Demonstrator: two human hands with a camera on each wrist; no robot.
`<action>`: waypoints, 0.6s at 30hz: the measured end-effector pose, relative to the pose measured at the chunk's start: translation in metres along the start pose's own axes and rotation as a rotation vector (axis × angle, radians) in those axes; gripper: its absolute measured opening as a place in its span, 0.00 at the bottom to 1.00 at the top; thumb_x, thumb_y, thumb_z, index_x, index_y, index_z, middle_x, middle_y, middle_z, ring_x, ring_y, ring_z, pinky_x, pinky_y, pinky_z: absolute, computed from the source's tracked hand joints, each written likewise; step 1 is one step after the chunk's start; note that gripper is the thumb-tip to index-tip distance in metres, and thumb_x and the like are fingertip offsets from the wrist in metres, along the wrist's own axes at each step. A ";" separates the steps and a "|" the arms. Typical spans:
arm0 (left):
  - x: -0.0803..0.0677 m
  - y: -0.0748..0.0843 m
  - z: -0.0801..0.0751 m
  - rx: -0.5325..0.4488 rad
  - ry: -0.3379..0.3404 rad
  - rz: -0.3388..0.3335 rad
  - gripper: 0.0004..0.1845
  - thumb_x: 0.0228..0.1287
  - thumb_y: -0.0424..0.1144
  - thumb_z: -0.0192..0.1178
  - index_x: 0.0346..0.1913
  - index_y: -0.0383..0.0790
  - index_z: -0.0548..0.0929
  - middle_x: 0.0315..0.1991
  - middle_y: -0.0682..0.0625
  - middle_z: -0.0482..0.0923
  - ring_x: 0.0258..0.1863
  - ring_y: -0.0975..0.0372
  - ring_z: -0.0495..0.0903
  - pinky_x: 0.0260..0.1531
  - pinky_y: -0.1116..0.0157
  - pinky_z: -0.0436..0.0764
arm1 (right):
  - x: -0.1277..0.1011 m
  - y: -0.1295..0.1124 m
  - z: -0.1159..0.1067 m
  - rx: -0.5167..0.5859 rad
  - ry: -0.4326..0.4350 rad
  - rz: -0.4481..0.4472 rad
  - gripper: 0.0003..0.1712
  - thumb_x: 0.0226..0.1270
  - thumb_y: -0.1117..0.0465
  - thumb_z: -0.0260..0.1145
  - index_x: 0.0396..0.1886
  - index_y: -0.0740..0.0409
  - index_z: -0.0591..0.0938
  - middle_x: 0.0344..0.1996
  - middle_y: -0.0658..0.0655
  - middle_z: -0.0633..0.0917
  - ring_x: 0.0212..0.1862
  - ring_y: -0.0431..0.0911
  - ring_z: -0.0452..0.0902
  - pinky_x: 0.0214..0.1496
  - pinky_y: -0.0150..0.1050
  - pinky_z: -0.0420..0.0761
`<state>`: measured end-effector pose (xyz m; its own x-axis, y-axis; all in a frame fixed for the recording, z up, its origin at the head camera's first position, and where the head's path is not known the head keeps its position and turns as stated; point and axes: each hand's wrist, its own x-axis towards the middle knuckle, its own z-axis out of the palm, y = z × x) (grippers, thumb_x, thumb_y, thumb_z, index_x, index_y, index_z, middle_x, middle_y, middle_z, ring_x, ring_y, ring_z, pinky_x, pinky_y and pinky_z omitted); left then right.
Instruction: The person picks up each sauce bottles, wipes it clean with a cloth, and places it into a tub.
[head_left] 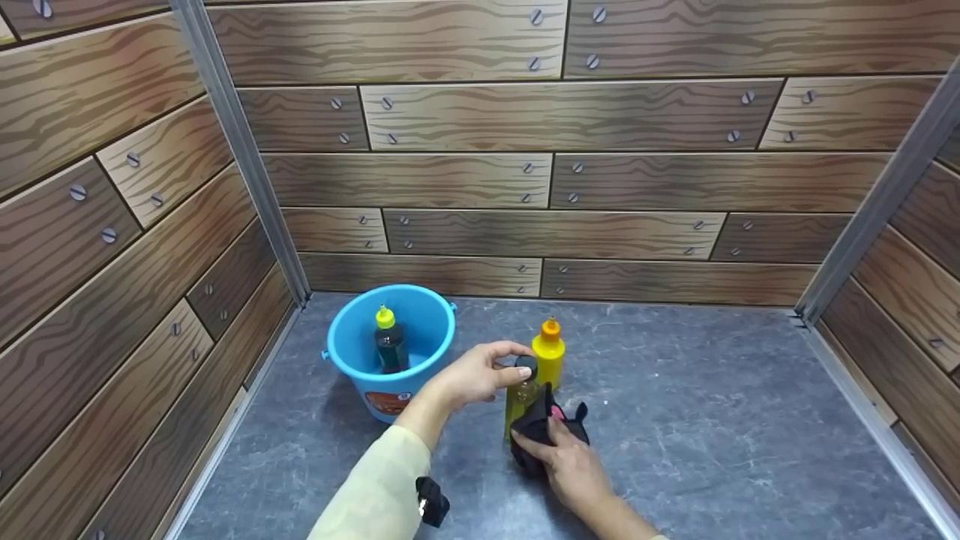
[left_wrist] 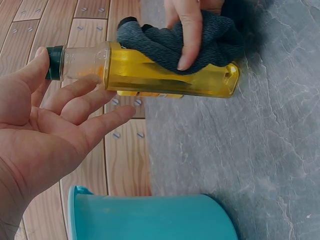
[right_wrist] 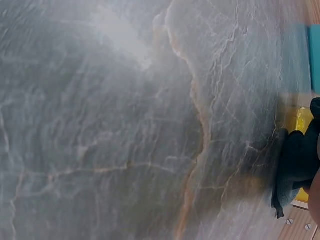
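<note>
A clear bottle of yellow oil (head_left: pixel 516 409) stands upright on the floor in the head view. My left hand (head_left: pixel 474 375) pinches its dark cap (left_wrist: pixel 54 62) between thumb and fingertips; the other fingers spread loosely beside the neck in the left wrist view. With my right hand (head_left: pixel 576 466) I hold a bunched dark cloth (head_left: pixel 534 429) against the bottle's side. The cloth (left_wrist: pixel 215 42) covers part of the oil bottle (left_wrist: pixel 145 75). At the right edge of the right wrist view, the cloth (right_wrist: pixel 297 157) shows beside a sliver of the hand.
Just behind the oil stands a yellow squeeze bottle (head_left: pixel 550 360) with an orange cap. To the left is a blue bucket (head_left: pixel 341 358) holding a dark bottle (head_left: pixel 391 349) with a yellow-green nozzle. Wood-patterned walls (head_left: pixel 465 180) enclose the grey marbled floor (head_left: pixel 720 435).
</note>
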<state>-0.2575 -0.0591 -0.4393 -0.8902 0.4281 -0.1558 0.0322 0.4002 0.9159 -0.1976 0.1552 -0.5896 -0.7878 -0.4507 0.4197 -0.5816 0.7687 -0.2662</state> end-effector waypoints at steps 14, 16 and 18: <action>0.000 -0.001 0.002 0.006 0.014 0.003 0.16 0.79 0.48 0.63 0.65 0.59 0.84 0.67 0.49 0.80 0.61 0.51 0.81 0.56 0.41 0.82 | -0.001 -0.001 -0.003 -0.020 -0.114 0.036 0.33 0.66 0.72 0.69 0.61 0.31 0.89 0.60 0.79 0.81 0.63 0.71 0.79 0.55 0.64 0.83; 0.000 -0.001 0.002 0.012 0.015 0.002 0.16 0.79 0.49 0.63 0.65 0.58 0.84 0.67 0.49 0.80 0.61 0.51 0.81 0.55 0.42 0.83 | 0.000 -0.002 -0.004 -0.020 -0.138 0.048 0.32 0.67 0.71 0.69 0.61 0.31 0.89 0.61 0.79 0.81 0.63 0.71 0.79 0.55 0.64 0.83; 0.000 -0.001 0.002 0.015 0.014 0.001 0.17 0.79 0.49 0.62 0.66 0.56 0.83 0.67 0.49 0.80 0.61 0.51 0.81 0.55 0.42 0.83 | 0.001 -0.003 -0.005 -0.024 -0.159 0.052 0.32 0.68 0.71 0.68 0.61 0.31 0.89 0.61 0.78 0.81 0.63 0.71 0.79 0.54 0.64 0.84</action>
<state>-0.2566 -0.0578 -0.4409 -0.8966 0.4170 -0.1492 0.0398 0.4114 0.9106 -0.1958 0.1545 -0.5844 -0.8401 -0.4745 0.2627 -0.5355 0.8028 -0.2623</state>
